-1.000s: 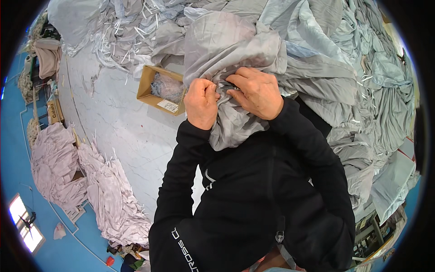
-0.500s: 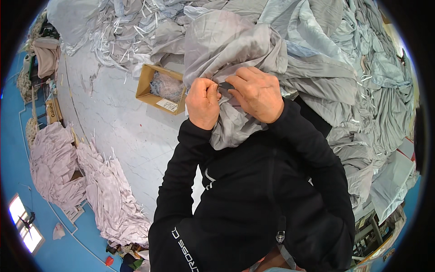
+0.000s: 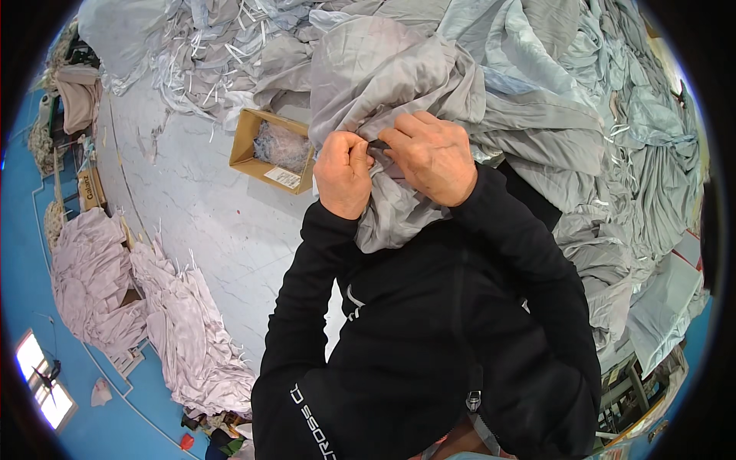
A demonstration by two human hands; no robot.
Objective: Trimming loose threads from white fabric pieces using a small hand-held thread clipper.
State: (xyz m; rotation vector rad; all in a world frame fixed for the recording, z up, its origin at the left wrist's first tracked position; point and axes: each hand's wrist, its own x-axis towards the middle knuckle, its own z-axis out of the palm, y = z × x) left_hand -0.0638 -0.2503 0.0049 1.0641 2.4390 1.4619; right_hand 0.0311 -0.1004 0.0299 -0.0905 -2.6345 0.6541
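The left hand pinches the grey cloth, which lies bunched on the worktop, up against the black jacket. The right hand is curled close by; from here I can't tell what it holds. If the pinch gets loose, the floppy folds might slip away.

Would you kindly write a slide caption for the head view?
Left hand and right hand close together at grey fabric, an open cardboard box to their left on the pale tabletop.
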